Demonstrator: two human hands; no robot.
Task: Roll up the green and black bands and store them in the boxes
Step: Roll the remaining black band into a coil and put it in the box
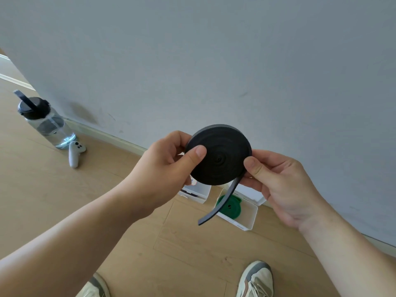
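Observation:
The black band (218, 155) is wound into a flat coil that I hold up in front of me. A short loose tail hangs from its lower right side. My left hand (169, 166) pinches the coil's left edge, thumb on its face. My right hand (280, 185) grips the right edge where the tail leaves the coil. Below, on the floor, the green band (232, 207) lies rolled up inside a white box (249, 219). A second white box (198, 192) stands to its left, partly hidden behind my left hand and the coil.
A clear water bottle (46, 123) with a black lid stands on the wooden floor at the left by the grey wall. A white controller (75, 153) lies beside it. My two shoes (256, 279) show at the bottom edge.

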